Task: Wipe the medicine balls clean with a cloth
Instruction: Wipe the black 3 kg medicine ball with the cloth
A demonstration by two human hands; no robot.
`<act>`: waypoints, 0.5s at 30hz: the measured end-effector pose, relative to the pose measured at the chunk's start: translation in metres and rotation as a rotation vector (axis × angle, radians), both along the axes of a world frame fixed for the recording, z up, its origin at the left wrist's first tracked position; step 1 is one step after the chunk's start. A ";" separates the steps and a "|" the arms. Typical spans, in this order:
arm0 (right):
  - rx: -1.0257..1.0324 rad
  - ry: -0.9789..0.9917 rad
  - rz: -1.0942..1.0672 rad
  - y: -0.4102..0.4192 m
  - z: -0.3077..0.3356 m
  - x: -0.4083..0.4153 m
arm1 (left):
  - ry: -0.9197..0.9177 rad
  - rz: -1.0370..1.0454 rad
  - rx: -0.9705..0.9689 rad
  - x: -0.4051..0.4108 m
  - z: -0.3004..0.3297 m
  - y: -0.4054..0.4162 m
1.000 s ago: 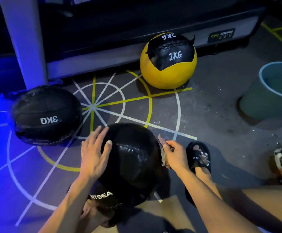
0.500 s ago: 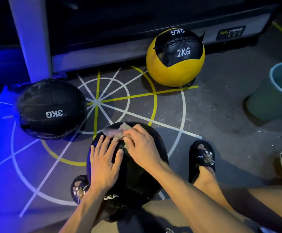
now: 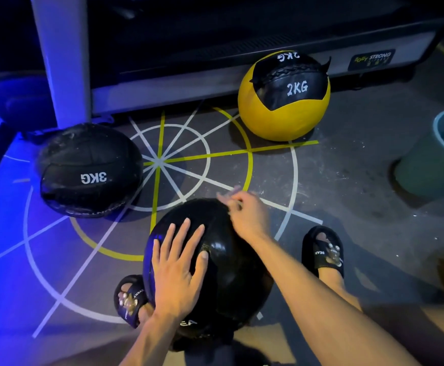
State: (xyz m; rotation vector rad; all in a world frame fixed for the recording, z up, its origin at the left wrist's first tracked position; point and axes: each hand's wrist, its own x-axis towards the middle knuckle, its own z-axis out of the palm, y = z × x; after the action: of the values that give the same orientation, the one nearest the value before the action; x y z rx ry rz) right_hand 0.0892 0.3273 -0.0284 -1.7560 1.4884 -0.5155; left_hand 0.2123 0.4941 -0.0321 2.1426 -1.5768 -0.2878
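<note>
We are pressing our left hand (image 3: 178,270), fingers spread flat, on the near black ball (image 3: 231,273) between our slippers, its near edge hidden by our arms. Our right hand (image 3: 247,215) is curling at the ball's far edge, blurred, so we cannot tell whether it is gripping the cloth. Farther off, open floor (image 3: 347,180) is separating the 3KG ball (image 3: 88,170) at left, the 2KG ball (image 3: 284,112) far right, and a bucket (image 3: 432,170) cut off at right.

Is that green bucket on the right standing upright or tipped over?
Upright: the green bucket stands on the floor, open rim facing up. Contents cannot be told.
</note>
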 end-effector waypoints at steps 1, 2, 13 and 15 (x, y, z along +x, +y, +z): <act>-0.092 0.001 0.163 0.007 0.013 0.016 | -0.016 -0.007 0.002 -0.001 -0.001 0.001; -0.151 0.017 0.332 0.017 0.026 0.028 | -0.024 -0.010 0.004 -0.001 -0.002 0.002; -0.020 0.033 0.299 0.002 0.017 -0.021 | 0.022 0.007 -0.002 0.001 -0.001 0.012; -0.054 -0.004 0.425 0.019 0.027 -0.027 | 0.016 -0.004 -0.007 -0.002 -0.002 0.016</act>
State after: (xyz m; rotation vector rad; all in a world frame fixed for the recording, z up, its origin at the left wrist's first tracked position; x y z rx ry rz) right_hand 0.0623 0.3464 -0.0012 -2.0390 1.0601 -0.3397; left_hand 0.2107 0.5102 -0.0343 2.1272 -1.5705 -0.3002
